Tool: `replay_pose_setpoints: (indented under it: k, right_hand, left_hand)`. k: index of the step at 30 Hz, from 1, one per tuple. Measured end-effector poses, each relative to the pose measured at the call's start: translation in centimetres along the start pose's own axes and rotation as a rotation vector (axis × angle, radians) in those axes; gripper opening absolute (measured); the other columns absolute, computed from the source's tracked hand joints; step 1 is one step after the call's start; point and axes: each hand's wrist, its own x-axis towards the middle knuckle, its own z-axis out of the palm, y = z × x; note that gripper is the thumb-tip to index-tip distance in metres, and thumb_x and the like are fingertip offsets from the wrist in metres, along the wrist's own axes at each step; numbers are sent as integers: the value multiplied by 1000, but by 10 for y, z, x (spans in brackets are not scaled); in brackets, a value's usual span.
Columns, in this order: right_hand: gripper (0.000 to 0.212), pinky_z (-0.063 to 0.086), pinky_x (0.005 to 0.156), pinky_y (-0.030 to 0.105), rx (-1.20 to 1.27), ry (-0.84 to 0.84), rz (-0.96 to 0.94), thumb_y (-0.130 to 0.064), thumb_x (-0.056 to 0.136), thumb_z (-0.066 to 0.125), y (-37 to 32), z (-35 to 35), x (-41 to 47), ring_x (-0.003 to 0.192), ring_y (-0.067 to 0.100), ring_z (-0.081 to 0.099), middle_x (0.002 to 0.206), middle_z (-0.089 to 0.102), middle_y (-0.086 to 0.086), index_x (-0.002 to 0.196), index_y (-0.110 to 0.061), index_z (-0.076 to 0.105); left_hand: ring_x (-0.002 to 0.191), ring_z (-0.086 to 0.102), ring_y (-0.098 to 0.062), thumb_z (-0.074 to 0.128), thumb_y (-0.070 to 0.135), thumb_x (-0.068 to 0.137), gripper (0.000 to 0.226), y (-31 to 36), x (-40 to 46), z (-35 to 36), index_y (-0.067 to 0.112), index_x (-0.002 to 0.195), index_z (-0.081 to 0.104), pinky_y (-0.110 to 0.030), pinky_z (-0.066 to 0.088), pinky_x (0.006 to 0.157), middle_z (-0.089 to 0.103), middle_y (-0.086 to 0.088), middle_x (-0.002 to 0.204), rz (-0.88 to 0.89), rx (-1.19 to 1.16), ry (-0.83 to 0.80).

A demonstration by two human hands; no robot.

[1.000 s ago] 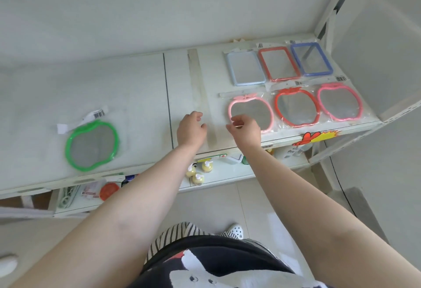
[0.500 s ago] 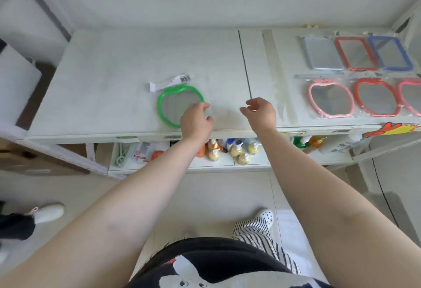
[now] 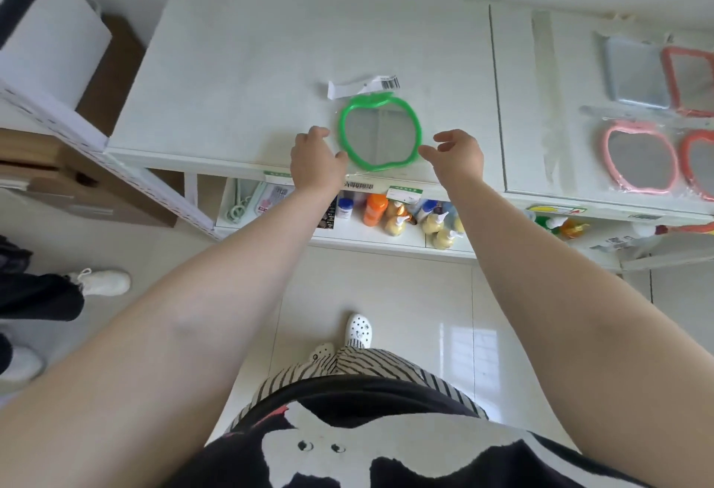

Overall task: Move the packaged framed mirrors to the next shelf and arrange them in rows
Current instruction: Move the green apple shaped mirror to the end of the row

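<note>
Lying between left hand [image 3: 315,163] and right hand [image 3: 458,157]: green mirror [image 3: 379,134]

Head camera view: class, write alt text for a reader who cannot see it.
Two bare hands, left hand and right hand, reach either side of a green apple-shaped mirror lying packaged on a white shelf. More mirrors, including a pink mirror, lie in rows on the shelf to the right.
</note>
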Motion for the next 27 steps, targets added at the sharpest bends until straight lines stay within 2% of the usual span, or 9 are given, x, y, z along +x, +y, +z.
replay_pose_setpoints:
  k: [5, 11, 14, 15, 17, 19, 21, 24, 27]
  right_hand:
    - [51, 44, 74, 27, -5, -26, 79, -32, 83, 70, 0, 4, 21, 68, 11, 51, 102, 56, -1, 128, -15, 53]
    - [53, 48, 78, 30, -20, -58, 175, -35, 82, 70, -5, 19, 29, 87, 19, 55, 103, 56, 2, 128, -13, 55]
    - [44, 45, 72, 29, 16, -61, 223, -29, 82, 73, -12, 28, 28, 71, 18, 52, 81, 57, 2, 117, -4, 64]
    - [37, 44, 67, 28, 24, -54, 243, -26, 81, 74, -15, 31, 26, 63, 16, 50, 72, 55, 2, 110, -3, 68]
    - [31, 42, 57, 25, 62, -25, 293, -23, 78, 78, -20, 37, 22, 55, 13, 45, 69, 56, 1, 103, -6, 71]
    - [31, 41, 53, 23, 120, 8, 343, -21, 75, 80, -23, 42, 14, 55, 12, 46, 71, 57, 1, 101, -8, 71]
    - [33, 47, 58, 23, 225, 44, 380, -16, 75, 79, -26, 49, 2, 58, 13, 48, 72, 56, 0, 105, -8, 69]
    - [29, 58, 72, 27, 474, 119, 419, -8, 78, 74, -32, 59, -22, 72, 18, 59, 88, 62, 6, 105, -9, 64]
    - [26, 61, 75, 32, 693, 199, 443, -2, 82, 67, -35, 63, -49, 67, 20, 65, 83, 65, 10, 107, -7, 62]
  left_hand:
    - [125, 49, -30, 66, 21, 86, 60, 10, 16, 7, 8, 139, 41, -32, 38, 104, 44, -15, 137, -63, -72, -84]
    - [124, 50, -31, 69, 19, 83, 66, 15, 32, 16, 7, 139, 36, -30, 40, 102, 37, -16, 140, -156, -99, -154]
    - [122, 51, -31, 68, 17, 85, 68, 19, 42, 11, 8, 142, 32, -31, 42, 97, 34, -15, 143, -180, -132, -206]
    - [122, 52, -31, 67, 17, 85, 68, 18, 47, 10, 8, 142, 32, -32, 43, 97, 37, -14, 142, -196, -150, -226]
    - [117, 56, -29, 68, 14, 83, 60, 14, 57, 6, 6, 136, 40, -31, 46, 90, 49, -13, 134, -224, -190, -262]
    - [98, 62, -27, 70, 11, 81, 44, 6, 67, 1, 3, 121, 56, -29, 44, 75, 63, -14, 111, -249, -272, -319]
    - [79, 58, -20, 71, 6, 79, 33, -2, 73, -8, 1, 111, 65, -27, 42, 69, 63, -11, 93, -254, -377, -405]
    - [58, 50, -14, 71, 2, 79, 39, -9, 79, -21, 1, 117, 63, -23, 43, 62, 63, -10, 93, -244, -504, -508]
    - [72, 59, -19, 72, 4, 78, 46, -9, 80, -24, 6, 122, 59, -25, 47, 65, 67, -10, 102, -196, -544, -586]
